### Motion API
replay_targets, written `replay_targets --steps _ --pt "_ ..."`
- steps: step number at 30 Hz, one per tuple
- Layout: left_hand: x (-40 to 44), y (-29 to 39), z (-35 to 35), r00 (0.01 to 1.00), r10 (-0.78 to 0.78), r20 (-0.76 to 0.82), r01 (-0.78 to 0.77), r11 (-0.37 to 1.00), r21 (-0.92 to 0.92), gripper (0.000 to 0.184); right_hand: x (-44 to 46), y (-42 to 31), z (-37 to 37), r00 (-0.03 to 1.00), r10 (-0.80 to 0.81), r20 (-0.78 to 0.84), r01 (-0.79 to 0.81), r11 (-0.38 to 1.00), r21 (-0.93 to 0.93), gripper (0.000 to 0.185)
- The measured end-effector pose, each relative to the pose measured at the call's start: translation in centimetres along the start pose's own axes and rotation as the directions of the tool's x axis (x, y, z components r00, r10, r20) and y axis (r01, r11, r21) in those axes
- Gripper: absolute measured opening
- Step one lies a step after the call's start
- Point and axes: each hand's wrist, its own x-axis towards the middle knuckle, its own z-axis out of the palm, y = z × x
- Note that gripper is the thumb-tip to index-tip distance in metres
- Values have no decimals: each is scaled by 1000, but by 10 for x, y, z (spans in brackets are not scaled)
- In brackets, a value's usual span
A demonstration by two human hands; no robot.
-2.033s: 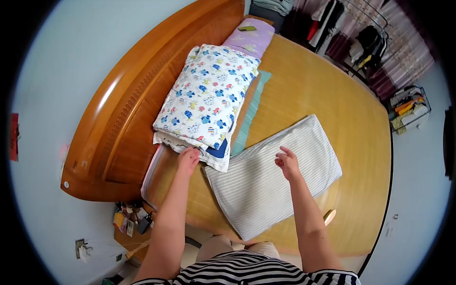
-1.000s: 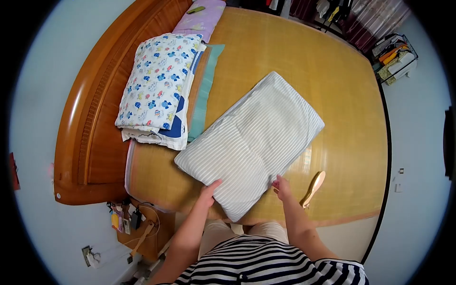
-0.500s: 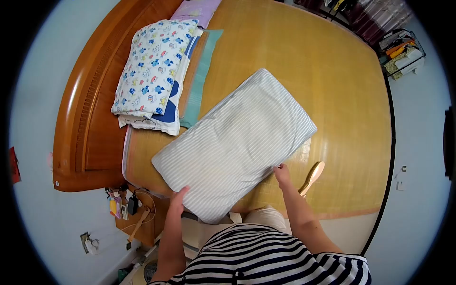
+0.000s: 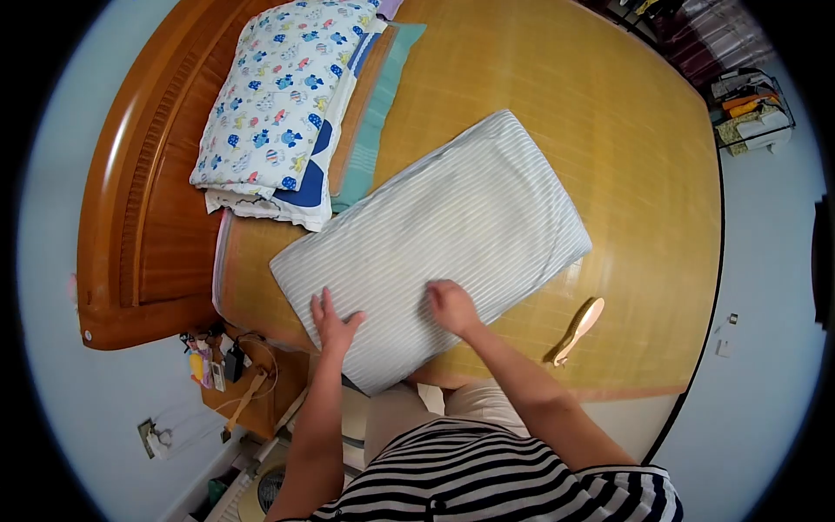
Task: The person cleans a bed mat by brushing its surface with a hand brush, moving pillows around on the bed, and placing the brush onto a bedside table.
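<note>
A pillow (image 4: 417,235) in a pale striped case lies at a slant on the yellow-brown bed mat (image 4: 644,157). My left hand (image 4: 334,324) is over its near left part, fingers spread and open. My right hand (image 4: 450,308) is closed above the middle of the pillow's near side, fingertips turned down toward the fabric. Whether those fingers pinch anything is hidden. To the right of the pillow, a wooden hairbrush (image 4: 581,331) rests on the mat.
Stacked pillows (image 4: 270,104) with a fish print lie by the wooden headboard (image 4: 165,200), beside a teal cloth (image 4: 378,130). A small bedside table (image 4: 283,374) with cables and small items stands at the lower left. Clothes hang on a rack (image 4: 752,113) at the far right.
My right hand has left the pillow's near edge and moved left over its top. My left hand has moved from its left edge onto the surface, fingers spreading. The pillow's surface looks smoother.
</note>
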Motion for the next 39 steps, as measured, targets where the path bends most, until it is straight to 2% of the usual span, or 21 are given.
replay_targets --steps 1,2,4,5,7,8,10,12,13,15,17,18,19,21,23,26,30,32,36,37,39 --pt "3 15 0 996 -36 79 33 998 44 107 11 -17 7 997 -77 16 77 997 -9 23" --pt "9 29 -21 995 -36 88 32 998 48 107 29 -51 12 989 -146 30 147 989 -16 26" --pt "14 47 -16 943 -233 239 180 958 224 129 37 -60 37 975 -204 86 203 979 17 32" --pt "19 41 -5 923 -269 275 201 946 254 137 39 -62 46 976 -196 91 195 981 19 32" --pt "21 43 3 911 -287 296 205 938 278 139 43 -57 60 915 -316 252 345 935 -79 42" --pt "23 43 5 902 -299 312 207 932 297 140 49 -51 61 917 -308 254 336 939 -76 42" --pt "31 36 14 901 -293 320 194 932 307 142 68 -29 56 857 -360 369 465 849 -251 48" --pt "38 29 26 899 -287 330 184 933 310 144 90 -9 33 872 -290 394 421 855 -302 48" --pt "41 24 33 905 -279 321 179 935 306 144 101 9 21 886 -305 349 415 859 -301 48" --pt "44 18 43 906 -279 319 180 935 306 145 126 36 -12 914 -196 356 354 814 -460 50" --pt "45 13 49 941 -208 266 132 952 276 146 143 73 -45 972 -140 188 227 755 -615 50" --pt "46 12 51 939 -212 270 134 951 280 146 150 87 -65 995 -90 46 98 744 -661 50" --pt "46 10 51 947 -183 265 110 958 266 145 156 104 -88 998 -20 -51 -17 772 -636 50" --pt "48 9 50 954 -152 259 85 964 253 144 157 136 -119 982 63 -178 -179 624 -761 49" --pt "50 10 49 944 -166 284 94 963 251 142 150 168 -141 905 318 -283 -417 528 -740 53" --pt "51 12 45 938 -165 304 83 961 265 141 148 175 -166 651 671 -354 -742 467 -481 53" --pt "49 4 49 945 -151 291 70 960 272 140 141 203 -164 681 574 -454 -731 565 -383 50" --pt "48 -6 56 965 -82 249 21 971 239 142 143 187 -147 840 352 -412 -519 743 -424 47" --pt "47 -6 57 973 -36 229 -21 971 240 143 121 159 -119 875 255 -411 -457 716 -528 44" --pt "47 -4 55 970 -70 232 8 967 255 142 110 156 -122 871 255 -420 -463 712 -527 44" --pt "48 -2 54 968 -95 234 30 963 266 141 87 146 -130 918 213 -333 -375 739 -559 44"
